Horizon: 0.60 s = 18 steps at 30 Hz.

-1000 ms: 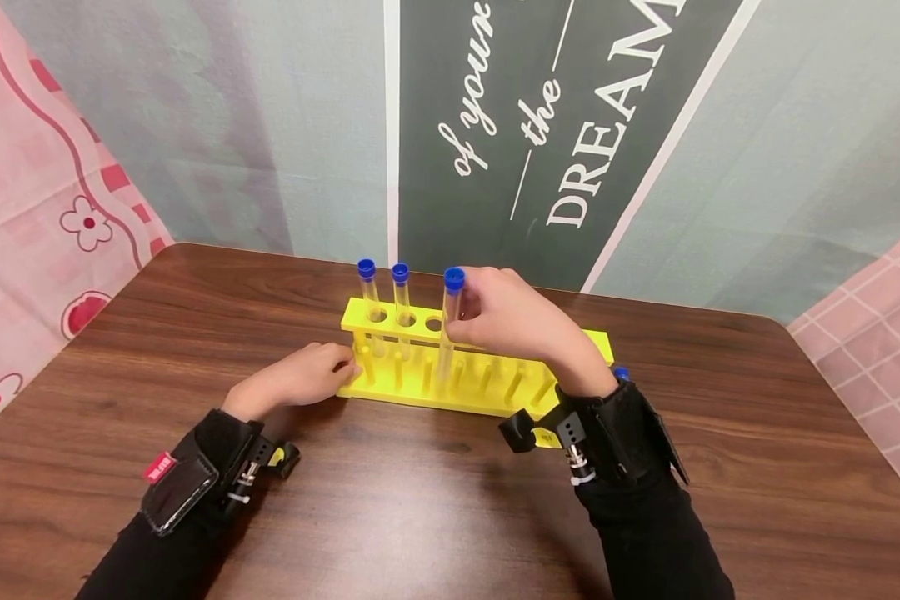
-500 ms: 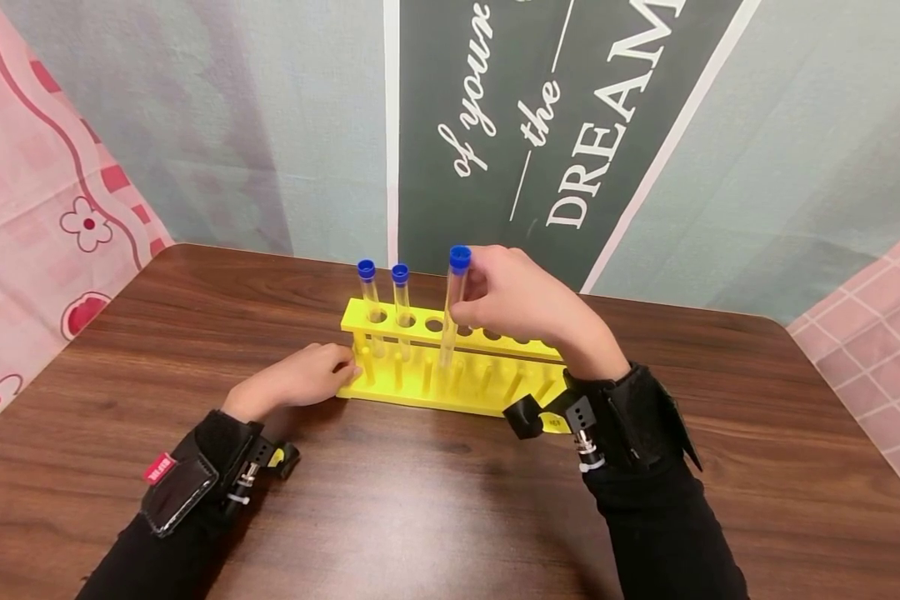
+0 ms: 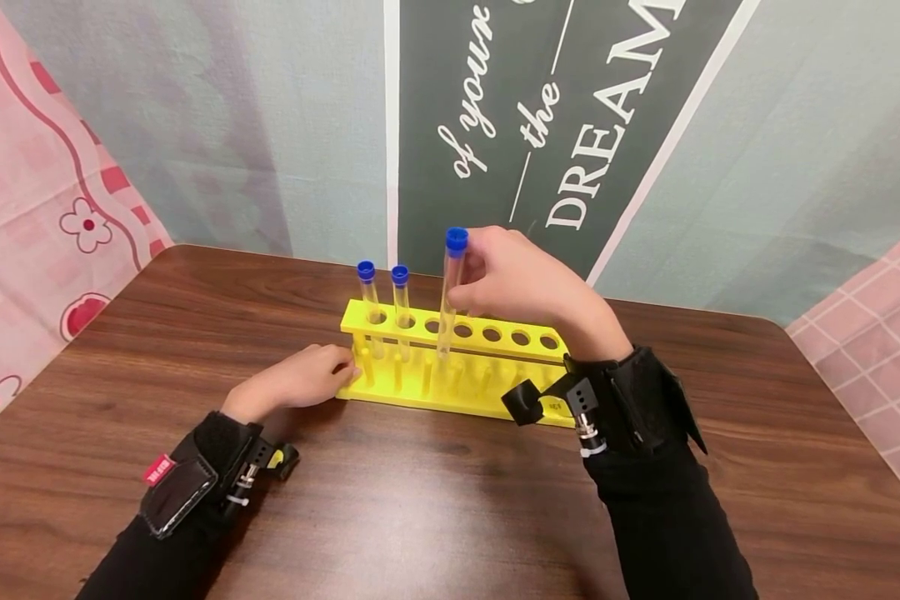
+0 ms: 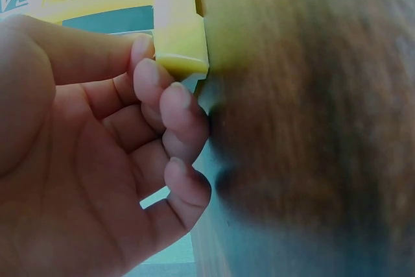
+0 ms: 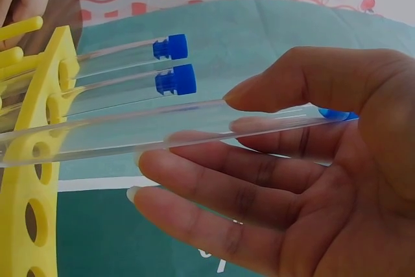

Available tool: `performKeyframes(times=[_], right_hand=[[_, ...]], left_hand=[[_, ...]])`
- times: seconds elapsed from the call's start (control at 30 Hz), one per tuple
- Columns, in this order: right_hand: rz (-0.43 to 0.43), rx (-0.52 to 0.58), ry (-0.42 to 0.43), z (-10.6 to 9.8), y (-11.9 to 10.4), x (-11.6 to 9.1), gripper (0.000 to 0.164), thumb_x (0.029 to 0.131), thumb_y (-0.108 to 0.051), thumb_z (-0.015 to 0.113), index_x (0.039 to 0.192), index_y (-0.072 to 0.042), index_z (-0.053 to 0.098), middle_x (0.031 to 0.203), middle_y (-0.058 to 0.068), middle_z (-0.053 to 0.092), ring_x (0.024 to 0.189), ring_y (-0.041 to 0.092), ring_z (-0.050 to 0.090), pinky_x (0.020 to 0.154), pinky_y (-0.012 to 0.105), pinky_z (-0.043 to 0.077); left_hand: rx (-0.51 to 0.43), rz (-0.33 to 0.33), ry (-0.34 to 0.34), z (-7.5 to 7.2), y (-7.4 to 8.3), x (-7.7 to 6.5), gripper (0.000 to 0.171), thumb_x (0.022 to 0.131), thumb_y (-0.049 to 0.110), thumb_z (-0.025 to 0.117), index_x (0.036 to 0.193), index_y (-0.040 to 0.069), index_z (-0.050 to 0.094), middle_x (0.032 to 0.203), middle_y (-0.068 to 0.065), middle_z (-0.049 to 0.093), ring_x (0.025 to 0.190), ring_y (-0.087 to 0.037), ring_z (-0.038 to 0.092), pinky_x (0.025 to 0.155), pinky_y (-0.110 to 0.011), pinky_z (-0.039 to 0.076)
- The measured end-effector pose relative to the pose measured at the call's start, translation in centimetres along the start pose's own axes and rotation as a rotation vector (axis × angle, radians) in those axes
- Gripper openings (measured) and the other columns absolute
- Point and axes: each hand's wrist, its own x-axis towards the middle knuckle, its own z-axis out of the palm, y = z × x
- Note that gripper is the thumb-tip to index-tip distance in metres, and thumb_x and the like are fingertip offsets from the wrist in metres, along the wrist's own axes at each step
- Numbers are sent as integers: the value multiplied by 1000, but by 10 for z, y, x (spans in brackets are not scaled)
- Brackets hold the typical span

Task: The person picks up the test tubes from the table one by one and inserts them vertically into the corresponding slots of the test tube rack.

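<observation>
A yellow test tube rack (image 3: 450,335) stands on the table, a row of holes along its upper bar. Two clear test tubes, a left one (image 3: 371,293) and a second one (image 3: 401,298), both blue-capped, stand upright in its leftmost holes. My right hand (image 3: 521,279) pinches another blue-capped test tube (image 3: 450,287) between thumb and fingers. This tube is nearly upright, its lower end overlapping the front of the upper bar by the third hole. At the rack's left end my left hand (image 3: 311,377) grips the base corner (image 4: 181,53) with thumb and fingertips.
The brown wooden table (image 3: 390,500) extends around the rack. A printed cloth backdrop (image 3: 315,125) hangs behind its far edge. Pegs (image 3: 427,377) rise from the rack's base. My right forearm covers the rack's right end.
My right hand has risen with the test tube, bringing its lower end up from near the base. The left hand and the rack have stayed in place.
</observation>
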Motion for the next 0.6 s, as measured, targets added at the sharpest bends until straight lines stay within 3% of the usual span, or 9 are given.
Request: performKeyframes(times=[0.2,0.6], right_hand=[[46,95,-4,-5,-4,4,6,82,-2,56,88,-1,57,77,11,65,69,20,63,66,31,51],[44,110,26,-11,-7,9,8,82,-2,58,89,0,56,76,14,63,67,21,63,65,31,51]], left_hand=[[-10,2,0,-1,0,-1,24,95,12,45,72,7,51,60,-2,38,51,-13,36,54,-27,32],[-19,12,1,0,-1,-1,25,95,11,45,71,7,49,59,-1,38,51,-13,36,53,-26,32]])
